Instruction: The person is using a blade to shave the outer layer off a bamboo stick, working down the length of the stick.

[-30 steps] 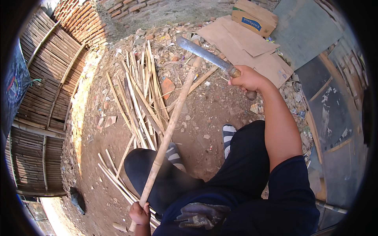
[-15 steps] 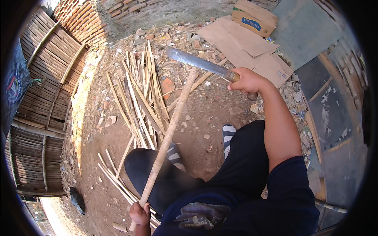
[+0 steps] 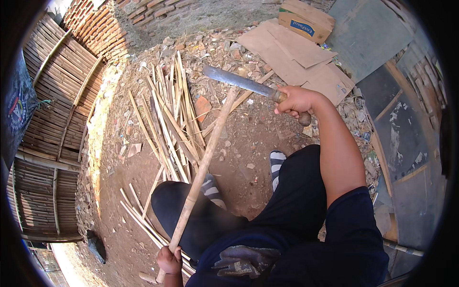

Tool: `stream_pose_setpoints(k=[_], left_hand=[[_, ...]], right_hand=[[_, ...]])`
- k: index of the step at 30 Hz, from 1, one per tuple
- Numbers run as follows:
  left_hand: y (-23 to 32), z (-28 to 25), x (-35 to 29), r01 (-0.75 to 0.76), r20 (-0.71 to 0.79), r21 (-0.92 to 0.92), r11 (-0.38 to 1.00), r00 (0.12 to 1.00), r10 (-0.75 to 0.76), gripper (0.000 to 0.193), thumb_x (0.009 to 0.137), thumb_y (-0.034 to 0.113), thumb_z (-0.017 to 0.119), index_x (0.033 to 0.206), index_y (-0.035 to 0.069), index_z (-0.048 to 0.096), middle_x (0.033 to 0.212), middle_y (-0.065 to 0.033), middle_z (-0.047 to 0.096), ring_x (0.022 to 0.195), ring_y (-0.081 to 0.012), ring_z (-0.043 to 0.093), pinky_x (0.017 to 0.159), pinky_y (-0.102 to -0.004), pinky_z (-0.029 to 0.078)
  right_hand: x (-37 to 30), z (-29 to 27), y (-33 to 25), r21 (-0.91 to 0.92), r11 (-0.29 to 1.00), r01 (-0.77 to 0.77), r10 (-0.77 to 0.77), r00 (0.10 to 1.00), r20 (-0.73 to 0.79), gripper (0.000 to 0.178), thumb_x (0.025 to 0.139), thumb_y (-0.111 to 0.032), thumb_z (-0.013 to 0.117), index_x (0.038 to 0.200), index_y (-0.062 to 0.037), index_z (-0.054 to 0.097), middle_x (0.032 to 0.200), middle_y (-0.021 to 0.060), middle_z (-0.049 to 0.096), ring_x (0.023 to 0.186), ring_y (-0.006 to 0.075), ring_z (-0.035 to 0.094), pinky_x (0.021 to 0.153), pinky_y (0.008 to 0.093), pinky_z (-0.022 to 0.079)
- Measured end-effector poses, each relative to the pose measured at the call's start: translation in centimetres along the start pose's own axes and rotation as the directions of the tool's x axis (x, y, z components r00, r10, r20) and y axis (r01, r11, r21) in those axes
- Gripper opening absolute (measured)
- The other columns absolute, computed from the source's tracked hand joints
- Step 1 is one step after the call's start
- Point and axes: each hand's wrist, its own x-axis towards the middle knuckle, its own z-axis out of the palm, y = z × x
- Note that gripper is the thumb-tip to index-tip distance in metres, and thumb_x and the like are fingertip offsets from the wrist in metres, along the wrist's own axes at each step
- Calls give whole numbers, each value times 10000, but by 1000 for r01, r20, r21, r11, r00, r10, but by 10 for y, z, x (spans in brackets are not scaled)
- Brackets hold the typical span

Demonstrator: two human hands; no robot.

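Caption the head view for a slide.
Left hand grips a pale pole near one end; right hand holds a machete at the other; thin strips lie on the ground.

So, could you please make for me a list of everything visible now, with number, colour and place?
machete: one, silvery blade, crossing the pole's far end
bamboo pole: one, tan, slanting across the centre
split bamboo strips: many, pale tan, mostly left of the pole
brick fragment: one large, orange-red, beside the strips
cardboard box: one, brown, top right
cardboard sheets: several, brown, below the box
boards: several, grey-green and black, right
brick wall: one, reddish and grey, top
slatted panels: at least two, brown, left
sheet: one, blue, left edge
unclear object: one, black, lower left
feet: two, striped footwear, centre
left hand: one, gripping the pole
right hand: one, gripping the machete
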Motion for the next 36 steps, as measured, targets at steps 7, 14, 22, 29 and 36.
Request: stream_pose_setpoints(k=[7, 14, 22, 29, 36], left_hand=[[-3, 4, -2, 4, -27, -3, 1000, 1000, -4, 598, 899, 627, 602, 763, 46, 564, 630, -180, 550, 579, -422, 569, 525, -507, 441], [1, 6, -1, 4, -49, -26, 1000, 999, -5, 589, 905, 615, 604, 768, 45, 556, 628, -182, 541, 576, -423, 561, 529, -504, 441], [-1, 4, -3, -1, -20, -28, 1000, 1000, 1, 618, 945, 634, 524, 784, 37, 523, 633, -193, 536, 562, -441, 562, 502, -510, 415], [4, 5, 1, -6, -21, -43, 999, 1000, 5, 598, 953, 608, 525, 772, 38, 512, 636, -205, 520, 580, -456, 548, 523, -531, 401], [3, 0, -4, 3, -6, -6, 1000, 1000, -3, 624, 949, 622, 518, 762, 27, 499, 637, -213, 519, 583, -460, 536, 537, -532, 398]], right_hand=[[3, 1, 4, -21, 995, 102, -103, 992, -76, 253, 835, -73, 742, 957, -65, 520, 626, -25, 504, 446, 65, 446, 429, 264, 377], [0, 6, -6, -210, 963, 169, -218, 946, -239, 247, 833, -82, 749, 980, -30, 557, 647, -17, 521, 453, 70, 451, 444, 273, 387], [-2, 8, -6, -59, 993, 106, -112, 989, -101, 239, 830, -76, 746, 946, -45, 539, 648, -18, 523, 453, 63, 439, 431, 257, 358], [0, -2, 3, -33, 975, 220, -220, 932, -286, 228, 840, -79, 743, 952, -64, 544, 634, -23, 518, 455, 64, 441, 433, 254, 355], [0, 2, -3, -155, 983, 100, -120, 985, -124, 250, 849, -93, 736, 1036, -51, 576, 645, -25, 522, 475, 65, 441, 441, 268, 360]])
